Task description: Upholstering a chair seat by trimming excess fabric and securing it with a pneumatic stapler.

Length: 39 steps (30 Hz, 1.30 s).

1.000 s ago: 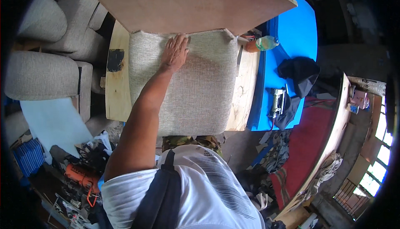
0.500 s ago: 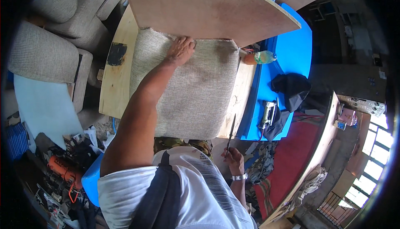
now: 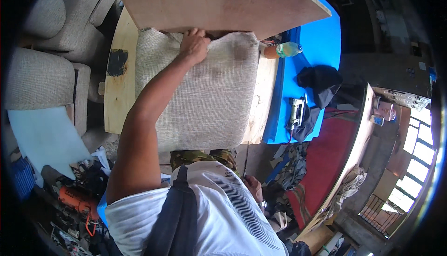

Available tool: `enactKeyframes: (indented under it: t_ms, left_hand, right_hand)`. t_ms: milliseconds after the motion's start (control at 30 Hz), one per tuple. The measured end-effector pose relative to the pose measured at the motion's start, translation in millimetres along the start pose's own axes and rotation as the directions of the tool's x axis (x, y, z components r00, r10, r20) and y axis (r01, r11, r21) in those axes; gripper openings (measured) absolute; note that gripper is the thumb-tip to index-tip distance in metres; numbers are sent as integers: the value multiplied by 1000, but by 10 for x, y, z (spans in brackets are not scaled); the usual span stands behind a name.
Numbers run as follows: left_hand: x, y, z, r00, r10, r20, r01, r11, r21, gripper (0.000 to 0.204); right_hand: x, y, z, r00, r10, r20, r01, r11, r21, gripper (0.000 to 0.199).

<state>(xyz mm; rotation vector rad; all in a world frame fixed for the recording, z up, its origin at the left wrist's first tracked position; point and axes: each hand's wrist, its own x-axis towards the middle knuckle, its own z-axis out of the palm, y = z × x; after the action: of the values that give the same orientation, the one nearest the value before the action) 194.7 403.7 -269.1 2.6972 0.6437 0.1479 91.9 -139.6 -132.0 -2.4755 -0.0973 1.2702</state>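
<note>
A beige woven cushion cover point(image 3: 200, 102), shaped like a seat cushion, lies on the pale wooden table in front of me. My left hand point(image 3: 194, 46) reaches to its far edge, fingers curled over the fabric. Around these fingers the edge dips and gapes, and the fingertips are partly hidden. Low down by my right side, my right hand point(image 3: 253, 188) is closed around a thin, dark, pointed blade point(image 3: 246, 158), which points upward beside the cushion's near right corner. The blade's handle is hidden in the hand.
A brown plywood panel point(image 3: 214, 4) stands just beyond the cushion. On the right, a blue surface point(image 3: 319, 28) bears a bottle point(image 3: 283, 50), a black cloth point(image 3: 321, 81) and a metal staple gun point(image 3: 296, 111). Upholstered sofa parts point(image 3: 39, 79) crowd the left; an orange machine point(image 3: 77, 202) stands below.
My left hand has pushed in at the cushion's far edge, where the fabric now gapes. My right hand with the blade has dropped lower and closer to my body. The view has shifted slightly.
</note>
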Motion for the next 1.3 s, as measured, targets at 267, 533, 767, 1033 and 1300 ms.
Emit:
enactKeyframes:
  t_ms: [267, 533, 767, 1033, 1300]
  left_hand:
    - [-889, 221, 262, 902, 386, -193, -389, 921, 25, 19]
    - [-325, -47, -131, 948, -125, 293, 145, 988, -46, 44]
    - [-137, -269, 149, 985, -103, -142, 103, 995, -8, 20]
    - [313, -631, 914, 964, -133, -229, 167, 977, 135, 13]
    - [527, -891, 1364, 962, -163, -221, 206, 960, 189, 18]
  right_hand:
    - [284, 31, 56, 1000, -21, -13, 20, 999, -29, 29]
    - [363, -238, 29, 997, -55, -59, 59, 996, 68, 25]
    - [451, -422, 18, 1000, 21, 14, -23, 990, 136, 24]
    - [681, -629, 182, 998, -18, 60, 16, 999, 33, 28]
    - [697, -803, 184, 997, -14, 76, 13, 1000, 23, 22]
